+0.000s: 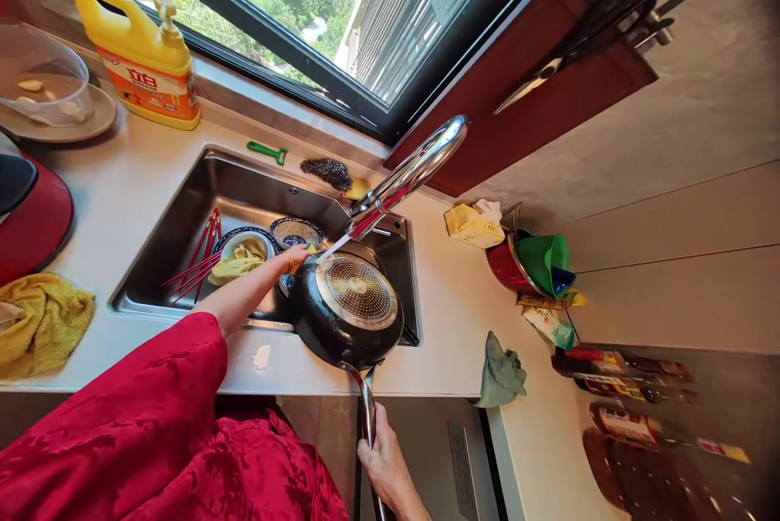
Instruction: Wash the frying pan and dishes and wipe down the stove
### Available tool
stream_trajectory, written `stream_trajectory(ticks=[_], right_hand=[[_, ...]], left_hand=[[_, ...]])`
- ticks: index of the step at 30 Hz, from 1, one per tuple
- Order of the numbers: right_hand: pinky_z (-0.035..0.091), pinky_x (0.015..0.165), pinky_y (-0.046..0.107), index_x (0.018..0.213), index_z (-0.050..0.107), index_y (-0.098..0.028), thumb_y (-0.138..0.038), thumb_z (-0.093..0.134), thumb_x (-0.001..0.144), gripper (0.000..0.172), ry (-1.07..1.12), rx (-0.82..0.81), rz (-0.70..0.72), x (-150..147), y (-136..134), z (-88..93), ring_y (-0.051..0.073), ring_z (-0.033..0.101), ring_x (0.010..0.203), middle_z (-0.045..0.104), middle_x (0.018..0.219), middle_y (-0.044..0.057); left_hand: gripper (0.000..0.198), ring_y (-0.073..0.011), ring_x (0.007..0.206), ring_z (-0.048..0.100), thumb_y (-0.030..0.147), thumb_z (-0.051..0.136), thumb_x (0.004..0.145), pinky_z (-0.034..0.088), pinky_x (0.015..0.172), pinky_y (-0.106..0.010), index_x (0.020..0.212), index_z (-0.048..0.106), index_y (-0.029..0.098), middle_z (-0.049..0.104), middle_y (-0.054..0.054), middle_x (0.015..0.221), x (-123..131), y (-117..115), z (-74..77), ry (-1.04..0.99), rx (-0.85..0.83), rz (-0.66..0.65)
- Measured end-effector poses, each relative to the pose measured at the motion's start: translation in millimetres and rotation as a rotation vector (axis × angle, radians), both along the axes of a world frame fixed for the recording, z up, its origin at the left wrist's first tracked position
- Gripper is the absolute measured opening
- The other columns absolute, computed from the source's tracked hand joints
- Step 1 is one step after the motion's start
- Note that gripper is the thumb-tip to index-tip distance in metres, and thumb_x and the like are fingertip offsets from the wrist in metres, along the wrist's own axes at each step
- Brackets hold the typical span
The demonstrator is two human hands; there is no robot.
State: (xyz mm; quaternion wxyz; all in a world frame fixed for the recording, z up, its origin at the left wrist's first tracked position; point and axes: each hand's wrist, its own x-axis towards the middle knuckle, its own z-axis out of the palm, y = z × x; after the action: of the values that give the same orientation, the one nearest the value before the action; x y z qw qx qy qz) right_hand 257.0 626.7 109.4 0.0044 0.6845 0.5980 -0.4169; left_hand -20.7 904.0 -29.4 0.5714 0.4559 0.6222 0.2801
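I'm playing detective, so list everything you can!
Sink: 1, silver, centre
Pan: 1, black, over sink
Tap: 1, silver, centre
Chopsticks: several, red, sink
Dishes: several, blue, white, sink
Jug: 1, yellow, left
Tub: 1, clear, left
Appliance: 1, red, left
Peeler: 1, green, back
Scourer: 1, dark, back
Cloth: 1, yellow, left
Rag: 1, green, right
Tissue pack: 1, yellow, right
Pot: 1, red, right
Board: 1, reddish, right
Bottles: several, dark, right
Window: 1, black frame, back
Left hand: 1, pan's rim
Right hand: 1, pan's handle

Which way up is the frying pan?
Bottom up: the pan shows its round, dotted base to the camera, with the right hand around its handle.
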Motion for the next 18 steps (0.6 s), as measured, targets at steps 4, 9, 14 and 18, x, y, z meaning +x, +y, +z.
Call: stream_trajectory(ticks=[4,9,14,18], right_hand=[[0.037,0.061,0.023,0.101,0.043,-0.021,-0.013,0.039,0.068,0.034,0.013,0.022,0.074,11,0,-14.4,0.014,0.048,0.066,0.049,0.073,-0.002],[0.035,0.061,0.025,0.108,0.042,-0.021,-0.012,0.039,0.068,0.041,-0.004,0.029,0.147,12,8,-20.2,0.015,0.047,0.065,0.044,0.068,-0.003],[0.033,0.06,0.025,0.119,0.039,-0.02,-0.011,0.039,0.066,0.053,0.006,0.023,0.227,16,20,-20.7,0.015,0.047,0.063,0.044,0.067,-0.004],[0.031,0.059,0.026,0.12,0.037,-0.018,-0.012,0.039,0.066,0.054,0.006,0.046,0.241,18,19,-25.3,0.016,0.047,0.063,0.045,0.067,-0.003]], left_hand=[[0.019,-0.0177,0.09,0.061,0.015,0.058,0.073,0.044,0.083,-0.023,0.087,0.069,0.017,0.069,-0.003,0.094,-3,36,24.3,0.062,0.114,-0.103],[0.024,-0.0194,0.098,0.059,0.025,0.059,0.074,0.042,0.087,-0.023,0.095,0.07,0.027,0.066,-0.001,0.106,25,24,59.2,0.409,0.475,-0.488],[0.031,-0.0182,0.097,0.059,0.025,0.05,0.083,0.043,0.085,-0.027,0.109,0.065,0.032,0.058,-0.001,0.121,67,-40,90.5,0.506,0.789,-0.765],[0.032,-0.0196,0.099,0.058,0.027,0.047,0.086,0.044,0.086,-0.031,0.114,0.062,0.032,0.055,-0.003,0.125,103,-61,107.1,0.516,1.06,-0.979]])
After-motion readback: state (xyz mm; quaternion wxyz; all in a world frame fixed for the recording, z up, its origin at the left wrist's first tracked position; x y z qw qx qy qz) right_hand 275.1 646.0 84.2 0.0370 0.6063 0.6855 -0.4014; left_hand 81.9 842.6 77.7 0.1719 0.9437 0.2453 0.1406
